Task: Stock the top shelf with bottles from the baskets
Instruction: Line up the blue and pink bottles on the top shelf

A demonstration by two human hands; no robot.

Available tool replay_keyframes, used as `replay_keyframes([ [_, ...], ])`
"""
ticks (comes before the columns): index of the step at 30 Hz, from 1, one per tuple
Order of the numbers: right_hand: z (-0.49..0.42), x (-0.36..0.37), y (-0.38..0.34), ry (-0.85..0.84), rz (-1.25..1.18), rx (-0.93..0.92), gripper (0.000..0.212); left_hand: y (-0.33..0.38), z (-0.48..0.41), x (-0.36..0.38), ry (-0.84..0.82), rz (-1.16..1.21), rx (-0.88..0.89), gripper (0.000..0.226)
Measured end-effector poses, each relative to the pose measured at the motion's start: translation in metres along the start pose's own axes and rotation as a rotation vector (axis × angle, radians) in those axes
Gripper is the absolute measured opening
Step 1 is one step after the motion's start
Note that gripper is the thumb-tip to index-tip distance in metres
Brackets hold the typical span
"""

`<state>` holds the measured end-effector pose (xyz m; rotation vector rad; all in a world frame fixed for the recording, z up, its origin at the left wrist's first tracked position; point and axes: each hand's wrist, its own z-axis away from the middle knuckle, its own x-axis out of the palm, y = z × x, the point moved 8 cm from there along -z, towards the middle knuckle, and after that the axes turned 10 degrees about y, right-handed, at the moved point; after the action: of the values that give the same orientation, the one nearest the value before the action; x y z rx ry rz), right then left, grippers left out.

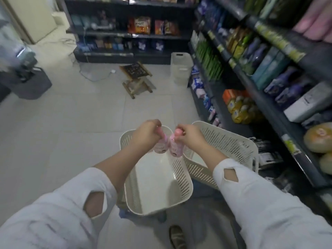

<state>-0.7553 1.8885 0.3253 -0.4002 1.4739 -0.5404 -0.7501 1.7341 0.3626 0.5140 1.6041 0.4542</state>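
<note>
My left hand [146, 133] grips the neck of a pink bottle [160, 147], and my right hand [190, 136] grips the neck of a second pink bottle [175, 147]. Both bottles hang side by side above a cream slatted basket [181, 178] on the floor, whose bottom shows bare. A second cream basket [231, 141] stands right behind it, against the dark shelving [269, 105]. Pink packs [316, 20] line the top shelf at the upper right.
The right-hand shelves hold blue, green and purple packs and yellow bottles [240, 108]. A tall cream basket [180, 67] stands further down the aisle. A small wooden stool [137, 78] and a cable lie on the tiled floor. A dark bin [30, 83] sits left.
</note>
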Motion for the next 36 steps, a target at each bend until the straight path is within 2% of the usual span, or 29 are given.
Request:
replay_keyframes([
  [6, 0.077, -0.090, 0.000, 0.208, -0.067, 0.121, 0.027, 0.088, 0.029, -0.046, -0.075, 0.069, 0.296, 0.025],
  [11, 0.156, -0.181, 0.024, 0.441, -0.138, 0.222, 0.021, 0.178, 0.072, -0.056, -0.131, 0.152, 0.509, 0.020],
  [17, 0.270, -0.258, 0.082, 0.648, -0.174, 0.386, 0.038, 0.292, 0.150, -0.038, -0.253, 0.248, 0.774, 0.021],
  [21, 0.374, -0.305, 0.125, 0.777, -0.133, 0.527, 0.025, 0.366, 0.229, -0.018, -0.353, 0.293, 0.923, 0.021],
  [25, 0.493, -0.341, 0.162, 0.908, -0.144, 0.645, 0.024, 0.438, 0.332, 0.002, -0.453, 0.322, 1.088, 0.018],
  [30, 0.635, -0.374, 0.190, 1.092, -0.089, 0.730, 0.025, 0.502, 0.460, 0.014, -0.586, 0.398, 1.195, 0.020],
  [36, 0.780, -0.402, 0.207, 1.342, -0.009, 0.830, 0.015, 0.568, 0.582, 0.008, -0.612, 0.441, 1.356, 0.021],
])
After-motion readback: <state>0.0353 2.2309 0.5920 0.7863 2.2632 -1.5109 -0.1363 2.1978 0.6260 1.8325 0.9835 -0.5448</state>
